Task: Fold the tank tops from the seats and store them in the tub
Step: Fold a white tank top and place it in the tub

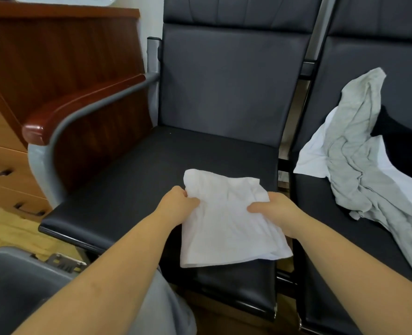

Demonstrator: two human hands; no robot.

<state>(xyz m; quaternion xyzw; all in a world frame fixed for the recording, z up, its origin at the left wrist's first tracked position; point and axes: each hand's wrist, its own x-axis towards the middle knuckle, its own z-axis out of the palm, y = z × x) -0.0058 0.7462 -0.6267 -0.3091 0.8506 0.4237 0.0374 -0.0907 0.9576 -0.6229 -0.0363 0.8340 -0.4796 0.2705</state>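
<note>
Gripping folded white tank top [226, 221] with left hand [178, 201] and right hand [272, 209], fingers curled round its edges; could unfold when carried to tub [18, 264].

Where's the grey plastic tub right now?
The grey plastic tub sits at the bottom-left corner of the head view, on the floor left of the black padded seat, below the person's left forearm.

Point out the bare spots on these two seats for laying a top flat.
Left black seat: bare between the wooden armrest and the folded white tank top both hands grip. Right seat: crowded by the grey, white and black garment heap; only its near-left edge is bare.
</note>
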